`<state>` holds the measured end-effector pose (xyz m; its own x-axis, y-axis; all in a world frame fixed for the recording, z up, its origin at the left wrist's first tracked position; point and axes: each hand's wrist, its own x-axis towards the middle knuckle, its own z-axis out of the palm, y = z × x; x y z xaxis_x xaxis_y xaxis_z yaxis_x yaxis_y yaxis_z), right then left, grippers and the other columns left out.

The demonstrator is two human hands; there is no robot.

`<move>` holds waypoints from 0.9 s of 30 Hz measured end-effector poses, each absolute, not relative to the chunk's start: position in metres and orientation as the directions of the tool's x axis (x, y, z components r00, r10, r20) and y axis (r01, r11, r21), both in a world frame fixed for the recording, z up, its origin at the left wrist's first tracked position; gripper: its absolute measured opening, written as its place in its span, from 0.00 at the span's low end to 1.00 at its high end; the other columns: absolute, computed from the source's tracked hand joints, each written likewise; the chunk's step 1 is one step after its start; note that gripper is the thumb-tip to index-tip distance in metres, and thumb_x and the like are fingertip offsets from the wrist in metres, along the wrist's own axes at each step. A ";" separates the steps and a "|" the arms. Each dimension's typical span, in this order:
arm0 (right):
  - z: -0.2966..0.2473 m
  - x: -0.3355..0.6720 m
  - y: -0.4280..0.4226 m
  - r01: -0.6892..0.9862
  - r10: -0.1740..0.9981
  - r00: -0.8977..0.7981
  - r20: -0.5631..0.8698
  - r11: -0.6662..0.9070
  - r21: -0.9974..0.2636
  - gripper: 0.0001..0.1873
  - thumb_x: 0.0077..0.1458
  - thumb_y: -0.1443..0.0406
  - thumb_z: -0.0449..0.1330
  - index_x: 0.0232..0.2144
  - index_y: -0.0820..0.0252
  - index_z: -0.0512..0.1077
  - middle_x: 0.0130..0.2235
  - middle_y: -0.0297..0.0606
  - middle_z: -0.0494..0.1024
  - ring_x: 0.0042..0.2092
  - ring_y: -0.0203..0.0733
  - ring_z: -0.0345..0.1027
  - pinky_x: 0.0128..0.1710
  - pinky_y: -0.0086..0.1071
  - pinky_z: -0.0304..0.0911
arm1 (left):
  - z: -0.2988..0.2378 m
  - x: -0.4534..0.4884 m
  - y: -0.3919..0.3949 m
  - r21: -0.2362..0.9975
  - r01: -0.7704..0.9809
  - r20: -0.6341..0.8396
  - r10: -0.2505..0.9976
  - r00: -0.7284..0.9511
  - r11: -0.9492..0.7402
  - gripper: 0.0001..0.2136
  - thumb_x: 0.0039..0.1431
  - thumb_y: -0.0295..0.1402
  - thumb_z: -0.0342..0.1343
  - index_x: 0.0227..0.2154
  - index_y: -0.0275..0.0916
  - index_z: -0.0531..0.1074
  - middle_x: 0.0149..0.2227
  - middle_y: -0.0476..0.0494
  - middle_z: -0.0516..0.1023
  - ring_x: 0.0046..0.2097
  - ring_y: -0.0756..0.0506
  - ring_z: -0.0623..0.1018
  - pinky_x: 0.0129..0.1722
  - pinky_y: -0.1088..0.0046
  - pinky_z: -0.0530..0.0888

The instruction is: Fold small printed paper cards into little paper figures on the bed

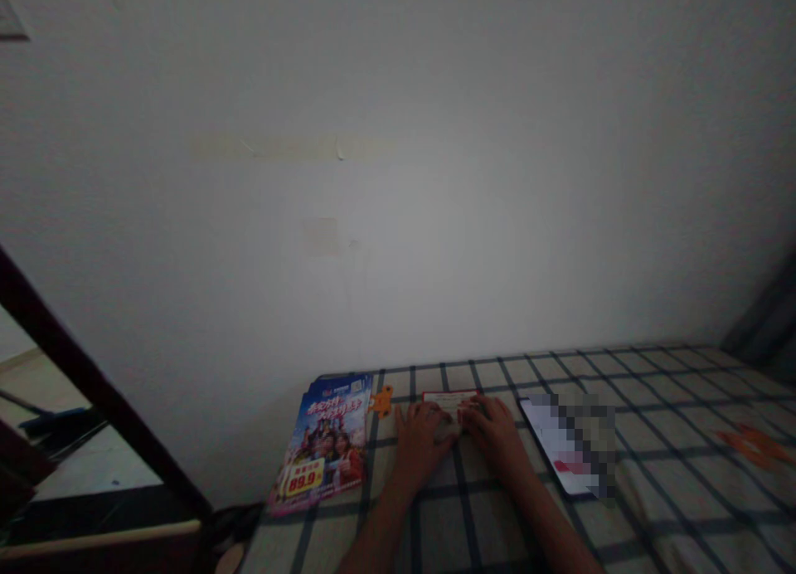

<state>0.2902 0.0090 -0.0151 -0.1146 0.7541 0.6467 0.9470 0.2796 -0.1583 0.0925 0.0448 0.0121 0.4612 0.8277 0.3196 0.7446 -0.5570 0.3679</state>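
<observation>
Low in the frame's centre, the left hand (420, 438) and right hand (494, 435) lie flat, fingers spread, pressing a small red-edged paper card (448, 406) onto the checked cloth (652, 491); a glossy flyer (327, 445) lies left.

A bedroom at home: a checked bed sheet (652, 391) spread flat against a bare white wall (398, 184)

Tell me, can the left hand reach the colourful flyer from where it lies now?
Probably yes. The left hand rests just right of the flyer, and only bare checked cloth lies between them; nothing stands in the way.
</observation>
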 end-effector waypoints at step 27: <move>-0.015 0.280 0.002 0.957 0.774 -0.157 0.614 0.274 -0.100 0.16 0.59 0.66 0.61 0.48 0.44 0.74 0.50 0.35 0.78 0.52 0.44 0.69 0.63 0.48 0.49 | 0.001 0.092 0.052 0.434 0.723 0.326 0.842 0.430 -0.538 0.10 0.63 0.36 0.57 0.46 0.55 0.76 0.56 0.50 0.73 0.60 0.40 0.67 0.65 0.35 0.45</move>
<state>0.2802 0.0023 -0.0153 -0.1573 0.7737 0.6137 0.9566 0.2737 -0.1000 0.0919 0.0524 0.0006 0.4299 0.8418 0.3264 0.7232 -0.5375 0.4336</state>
